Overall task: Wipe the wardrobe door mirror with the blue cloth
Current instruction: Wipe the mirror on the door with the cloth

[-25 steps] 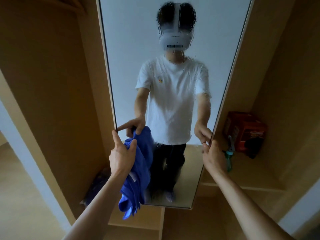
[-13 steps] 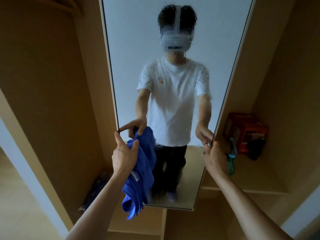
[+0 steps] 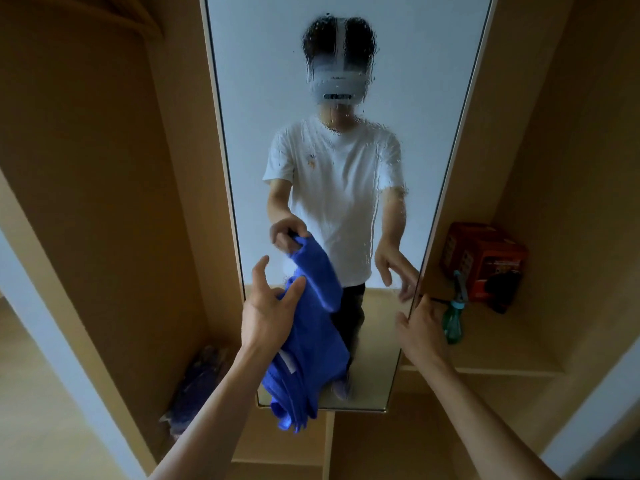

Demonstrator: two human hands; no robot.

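Gripping blue cloth (image 3: 311,358), left hand (image 3: 268,315) near left edge of mirror (image 3: 259,81)

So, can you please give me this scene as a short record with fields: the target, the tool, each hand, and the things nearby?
target: mirror, water drops on its middle
tool: blue cloth, hanging in front of the lower mirror
left: left hand holds the cloth near its top
right: right hand at the mirror's right edge, fingers fairly straight
nearby: green spray bottle and red box on the shelf
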